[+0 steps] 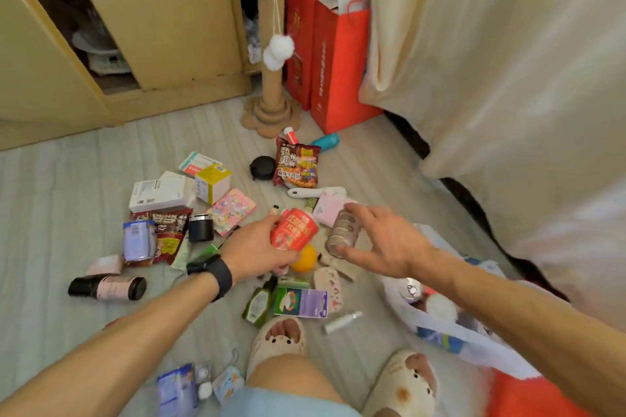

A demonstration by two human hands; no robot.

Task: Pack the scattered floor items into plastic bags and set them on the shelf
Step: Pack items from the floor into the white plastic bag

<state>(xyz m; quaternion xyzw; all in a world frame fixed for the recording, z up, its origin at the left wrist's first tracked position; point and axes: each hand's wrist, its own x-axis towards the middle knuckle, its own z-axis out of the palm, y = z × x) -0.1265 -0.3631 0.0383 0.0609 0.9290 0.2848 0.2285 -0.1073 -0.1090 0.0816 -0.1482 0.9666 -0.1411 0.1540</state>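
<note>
A red printed cylindrical tub (294,228) sits in the left hand (252,249), fingers wrapped round its lower end. Just right of it, the right hand (386,242) curls round a clear ribbed jar (341,234). Both are held above the middle of the litter.

The white plastic bag (437,323) lies open and part-filled on the near right. I judge the step is best done by swinging both items right and lowering them into its mouth, not dropping them.

Below the hands, a round orange fruit (305,259) and small packets crowd the pale quilted floor (84,186). The draped cream cloth (508,95) hems in the right side. The far left floor lies open.
</note>
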